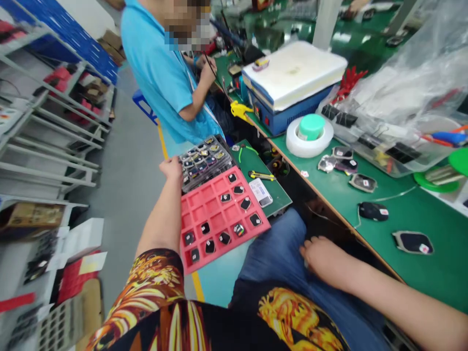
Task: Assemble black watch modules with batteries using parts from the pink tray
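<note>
My left hand (171, 170) is closed on the left edge of a stack of clear plastic trays (204, 158) with small watch-like parts in their pockets. In front of these trays, a red compartment tray (208, 192) lies tilted, close to my left forearm. Several small dark-faced modules, such as one module (255, 219), sit in some of its pockets; other pockets are bare. My right hand (323, 258) rests by my jeans-clad leg (274, 248), near the bench edge, fingers loosely bent and holding nothing visible.
A utility knife (261, 175) and a white card-like item (261, 192) lie on a small green surface. The green bench (387, 204) bears watch-like parts, a tape roll (310, 136), a blue machine (278, 112) and a clear bin (387, 156). A co-worker (161, 68) sits ahead; racks (51, 126) stand left.
</note>
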`<state>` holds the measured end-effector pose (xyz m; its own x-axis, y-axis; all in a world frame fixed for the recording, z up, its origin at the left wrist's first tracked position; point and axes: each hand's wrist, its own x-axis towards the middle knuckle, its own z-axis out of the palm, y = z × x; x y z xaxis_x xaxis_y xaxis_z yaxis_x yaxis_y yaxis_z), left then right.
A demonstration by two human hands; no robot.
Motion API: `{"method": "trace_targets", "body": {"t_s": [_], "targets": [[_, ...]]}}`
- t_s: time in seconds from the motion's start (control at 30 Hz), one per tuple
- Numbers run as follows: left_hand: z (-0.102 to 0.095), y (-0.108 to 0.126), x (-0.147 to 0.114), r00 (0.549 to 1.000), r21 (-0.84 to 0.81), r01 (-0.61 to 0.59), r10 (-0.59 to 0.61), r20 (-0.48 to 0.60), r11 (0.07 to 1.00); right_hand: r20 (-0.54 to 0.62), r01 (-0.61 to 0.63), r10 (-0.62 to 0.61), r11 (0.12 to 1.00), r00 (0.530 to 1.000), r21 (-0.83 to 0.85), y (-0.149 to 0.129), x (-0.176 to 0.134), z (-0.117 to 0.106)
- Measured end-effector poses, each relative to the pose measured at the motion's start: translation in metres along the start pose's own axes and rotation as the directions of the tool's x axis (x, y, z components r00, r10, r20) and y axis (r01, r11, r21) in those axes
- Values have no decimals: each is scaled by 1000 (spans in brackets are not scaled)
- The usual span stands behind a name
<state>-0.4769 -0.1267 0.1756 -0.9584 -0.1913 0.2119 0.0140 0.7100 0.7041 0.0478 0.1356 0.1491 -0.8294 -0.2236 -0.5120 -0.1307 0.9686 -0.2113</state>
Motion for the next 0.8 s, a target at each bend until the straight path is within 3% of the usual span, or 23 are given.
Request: {"method": "trace_targets", "body": {"t_s": [0.07, 0.17, 0.23, 0.3, 0.37, 0.4, 0.5, 0.57, 0.6, 0.67, 0.8], "targets": [[-11, -15, -32, 999, 5, -18, 18, -26, 1000, 6, 3, -2, 1000, 1000, -13, 2, -2, -7], [-35, -37, -110, 975, 16, -218, 217, 56, 976, 70, 19, -18, 1000, 997, -5, 3, -2, -13], [-52, -46, -175, 919, -4, -347, 341, 198, 938, 95, 30, -29, 1000, 995, -3, 1, -3, -14], [-65, -48, -245, 841, -68, -467, 466, 275, 882, 100, 38, -36, 999, 994, -12, 0, -3, -14], [-70, -46, -313, 724, -221, -548, 590, 358, 807, 104, 45, -42, 999, 994, -29, -1, -3, -13], [-69, -44, -344, 641, -310, -561, 640, 424, 768, 108, 49, -45, 998, 993, -35, -1, -3, -14], [-47, -38, -422, 311, -475, -543, 691, 652, 693, 128, 57, -50, 997, 990, -50, 4, -2, -16], [-20, -35, -458, 88, -442, -572, 588, 804, 691, 134, 54, -45, 996, 990, -64, 7, -1, -18], [-6, -34, -471, 8, -404, -612, 516, 857, 680, 131, 50, -40, 996, 991, -75, 9, -1, -18], [23, -31, -489, -63, -375, -654, 447, 892, 657, 116, 35, -24, 995, 993, -93, 12, -2, -18], [64, -23, -509, -118, -375, -690, 415, 902, 619, 104, 0, 10, 995, 995, -99, 14, -5, -20]]}}
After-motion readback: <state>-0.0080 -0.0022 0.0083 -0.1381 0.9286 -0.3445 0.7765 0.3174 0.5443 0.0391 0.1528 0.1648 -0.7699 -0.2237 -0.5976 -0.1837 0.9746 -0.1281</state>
